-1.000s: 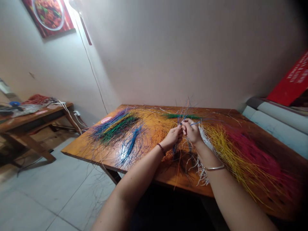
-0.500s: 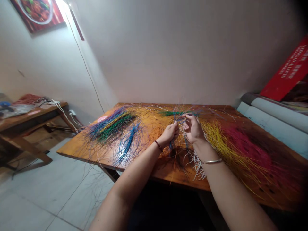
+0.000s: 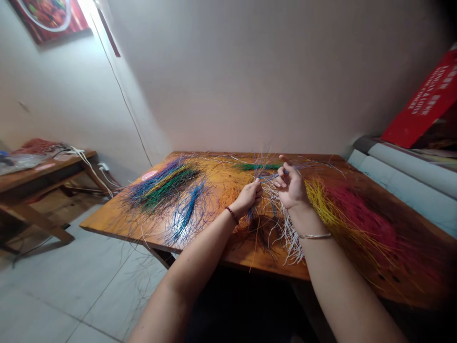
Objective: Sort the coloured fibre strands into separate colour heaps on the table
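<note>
My left hand is closed round a bunch of thin blue strands, whose loose ends fan out above the fist and hang below it. Just to the right, my right hand is raised with its fingers curled. A few blue strands stretch from the left fist to its fingers, which seem to pinch them. White strands lie beneath my right wrist. Orange strands spread on the table beside my left hand, partly hidden by it.
The wooden table also bears a blue bunch, a multicoloured pile, green strands, yellow strands and magenta strands. A side table with cables stands left. Rolled sheets lie right.
My right hand has moved a little right, away from my left fist, drawing blue strands out between them. My left hand keeps its grip, and the view has shifted slightly.
</note>
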Available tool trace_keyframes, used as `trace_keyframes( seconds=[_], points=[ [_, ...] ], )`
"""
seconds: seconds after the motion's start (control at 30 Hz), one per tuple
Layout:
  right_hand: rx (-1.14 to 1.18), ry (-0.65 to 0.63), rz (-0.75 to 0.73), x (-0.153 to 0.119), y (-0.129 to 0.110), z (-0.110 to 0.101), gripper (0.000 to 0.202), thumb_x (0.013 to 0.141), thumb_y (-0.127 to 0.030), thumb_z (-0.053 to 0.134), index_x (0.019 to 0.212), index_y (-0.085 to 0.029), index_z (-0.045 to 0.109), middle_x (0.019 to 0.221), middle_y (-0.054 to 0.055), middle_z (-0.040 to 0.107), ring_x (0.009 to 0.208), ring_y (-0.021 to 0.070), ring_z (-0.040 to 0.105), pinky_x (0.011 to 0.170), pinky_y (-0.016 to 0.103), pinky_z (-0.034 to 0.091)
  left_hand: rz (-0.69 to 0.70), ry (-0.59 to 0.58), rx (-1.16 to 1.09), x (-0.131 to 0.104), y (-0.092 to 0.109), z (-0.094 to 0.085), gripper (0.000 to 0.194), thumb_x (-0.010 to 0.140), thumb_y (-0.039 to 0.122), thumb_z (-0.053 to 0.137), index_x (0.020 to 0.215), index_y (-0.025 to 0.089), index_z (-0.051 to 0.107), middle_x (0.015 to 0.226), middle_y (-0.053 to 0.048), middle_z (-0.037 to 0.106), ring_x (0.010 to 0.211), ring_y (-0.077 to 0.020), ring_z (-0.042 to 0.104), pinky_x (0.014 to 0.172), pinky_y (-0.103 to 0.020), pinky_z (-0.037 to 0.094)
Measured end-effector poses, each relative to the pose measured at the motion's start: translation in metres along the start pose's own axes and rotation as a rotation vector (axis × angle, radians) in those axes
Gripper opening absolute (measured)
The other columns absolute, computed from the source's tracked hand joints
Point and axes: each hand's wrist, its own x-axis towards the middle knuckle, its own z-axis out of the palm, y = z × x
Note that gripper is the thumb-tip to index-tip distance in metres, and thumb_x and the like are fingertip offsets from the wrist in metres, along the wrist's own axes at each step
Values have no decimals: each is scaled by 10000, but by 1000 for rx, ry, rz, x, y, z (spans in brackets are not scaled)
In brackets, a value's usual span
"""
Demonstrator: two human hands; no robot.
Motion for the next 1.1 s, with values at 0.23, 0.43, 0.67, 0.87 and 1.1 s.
trace_keyframes(
  seconds=[0.23, 0.43, 0.67, 0.87, 1.1],
  points=[
    [87, 110, 25, 5, 2, -5, 191, 686, -352, 679, 836, -238, 645, 738, -45, 563, 421, 23, 353, 370, 185, 294, 37, 94, -26, 4, -2, -1, 518, 775, 607, 544, 609, 208, 259, 516, 88, 207, 379, -37, 161, 356, -175, 105],
    [173, 125, 112, 3, 4, -3, 248, 613, -232, 746, 835, -252, 638, 740, -73, 585, 428, 16, 353, 372, 161, 296, 60, 110, 5, 6, -4, -2, 509, 765, 610, 551, 612, 210, 275, 506, 92, 214, 358, -37, 187, 349, -185, 106],
    [146, -70, 179, 1, 5, -7, 168, 698, -379, 652, 725, -232, 576, 829, -38, 665, 414, 46, 259, 390, 195, 299, 43, 96, -1, 7, -4, -3, 510, 765, 619, 544, 615, 209, 281, 491, 96, 219, 348, -34, 172, 342, -183, 111],
    [84, -136, 174, -3, 4, -4, 136, 729, -379, 587, 754, -246, 600, 954, -19, 684, 438, 61, 248, 419, 202, 289, -8, 95, -31, 3, 2, -1, 514, 779, 611, 537, 603, 204, 276, 496, 89, 221, 357, -35, 176, 347, -173, 119],
    [19, -220, 201, -10, 0, 0, 232, 763, -433, 462, 789, -245, 595, 955, 26, 679, 465, 81, 301, 431, 215, 306, -24, 61, -40, -1, 6, 1, 518, 777, 610, 541, 598, 208, 269, 497, 93, 191, 364, -39, 154, 350, -172, 108]
  ],
)
